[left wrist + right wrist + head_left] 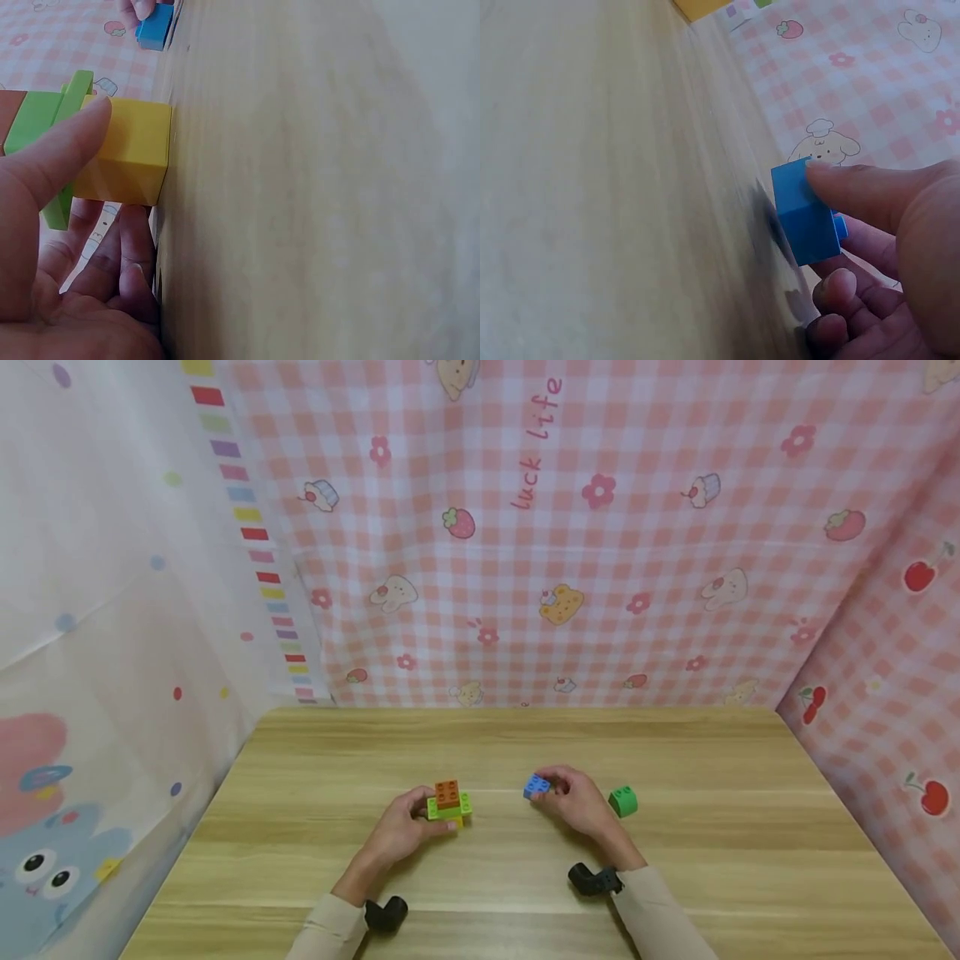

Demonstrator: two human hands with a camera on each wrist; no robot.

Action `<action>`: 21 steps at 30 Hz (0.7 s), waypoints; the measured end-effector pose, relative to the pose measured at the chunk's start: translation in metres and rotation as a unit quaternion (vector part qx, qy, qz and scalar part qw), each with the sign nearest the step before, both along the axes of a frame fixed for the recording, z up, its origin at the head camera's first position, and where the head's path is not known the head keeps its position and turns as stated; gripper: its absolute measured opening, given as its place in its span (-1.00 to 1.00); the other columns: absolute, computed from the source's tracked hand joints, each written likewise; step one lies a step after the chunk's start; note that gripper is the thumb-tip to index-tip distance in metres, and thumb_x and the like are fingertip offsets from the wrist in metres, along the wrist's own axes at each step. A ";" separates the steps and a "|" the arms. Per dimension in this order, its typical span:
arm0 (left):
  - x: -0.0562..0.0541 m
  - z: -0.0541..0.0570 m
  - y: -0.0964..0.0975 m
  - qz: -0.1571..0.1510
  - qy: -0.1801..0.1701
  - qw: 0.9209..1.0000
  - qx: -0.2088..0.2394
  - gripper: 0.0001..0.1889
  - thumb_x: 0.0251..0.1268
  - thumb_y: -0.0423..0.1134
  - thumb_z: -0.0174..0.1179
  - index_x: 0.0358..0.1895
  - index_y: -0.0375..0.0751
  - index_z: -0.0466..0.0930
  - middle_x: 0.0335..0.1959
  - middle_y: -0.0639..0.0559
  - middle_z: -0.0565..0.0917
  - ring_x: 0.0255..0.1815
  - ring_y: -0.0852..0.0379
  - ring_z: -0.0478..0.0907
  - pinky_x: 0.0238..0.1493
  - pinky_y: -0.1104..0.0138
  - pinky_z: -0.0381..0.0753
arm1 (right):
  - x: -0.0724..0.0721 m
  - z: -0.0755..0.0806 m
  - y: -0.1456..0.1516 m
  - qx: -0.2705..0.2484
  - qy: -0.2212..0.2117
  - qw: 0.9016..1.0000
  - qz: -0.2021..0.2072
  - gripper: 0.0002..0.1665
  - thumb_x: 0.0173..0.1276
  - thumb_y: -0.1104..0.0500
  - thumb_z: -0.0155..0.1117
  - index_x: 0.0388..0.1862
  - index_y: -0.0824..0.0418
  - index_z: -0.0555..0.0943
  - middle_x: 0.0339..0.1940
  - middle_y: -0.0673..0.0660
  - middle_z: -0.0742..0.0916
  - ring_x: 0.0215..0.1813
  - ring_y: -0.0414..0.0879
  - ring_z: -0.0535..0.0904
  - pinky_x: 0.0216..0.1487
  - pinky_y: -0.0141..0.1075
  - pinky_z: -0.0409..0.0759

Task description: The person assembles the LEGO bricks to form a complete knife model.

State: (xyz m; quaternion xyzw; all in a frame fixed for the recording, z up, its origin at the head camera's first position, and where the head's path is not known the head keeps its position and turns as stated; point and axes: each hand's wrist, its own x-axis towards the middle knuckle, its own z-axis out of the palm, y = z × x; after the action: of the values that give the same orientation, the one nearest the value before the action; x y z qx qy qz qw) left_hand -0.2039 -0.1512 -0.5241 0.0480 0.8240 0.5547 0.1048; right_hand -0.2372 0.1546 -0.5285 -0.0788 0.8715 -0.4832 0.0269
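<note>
Clock read from the head view, 12 at the table's far edge. Left hand point(401, 828) at 8 o'clock of a small stack of studded plastic blocks point(447, 803), gripping it low: thumb pressed to the square yellow plastic block point(135, 146) at the base, fingers curled on the other side. Above the yellow, a wide, thin lime-green plastic plate point(75, 88), then a narrower lime-green plastic block point(31, 118), then an orange-brown studded plastic block point(447, 792). Right hand point(579, 800) pinches a small blue studded plastic brick point(536, 787) between thumb and fingers, at 3 o'clock of the stack and well apart (whether it touches the wood, cannot tell). Green round-sided plastic block point(624, 801) lies just past 3 o'clock of the blue brick, near the right hand, untouched. Pale wood-grain table point(525, 735) beneath; pink-and-white checked cloth point(510, 568) hangs at 12.
</note>
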 end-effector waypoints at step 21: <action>0.001 0.003 0.000 0.001 -0.004 1.000 0.000 -0.59 0.09 -0.21 0.49 0.03 -0.06 0.61 -0.12 0.07 0.66 -0.12 0.10 0.52 -0.04 0.21 0.45 | 0.003 0.045 -0.022 -0.061 -0.018 0.996 0.060 -0.59 0.30 0.07 0.43 0.12 0.04 0.65 -0.22 0.14 0.66 -0.38 -0.10 0.46 -0.49 -0.38 0.37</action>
State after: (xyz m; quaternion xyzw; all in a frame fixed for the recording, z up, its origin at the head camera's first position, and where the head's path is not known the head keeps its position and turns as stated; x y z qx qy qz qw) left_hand -0.2026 -0.1512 -0.5212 0.0447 0.8237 0.5549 0.1079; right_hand -0.2340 0.1322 -0.4834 -0.1236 0.8336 -0.5344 0.0660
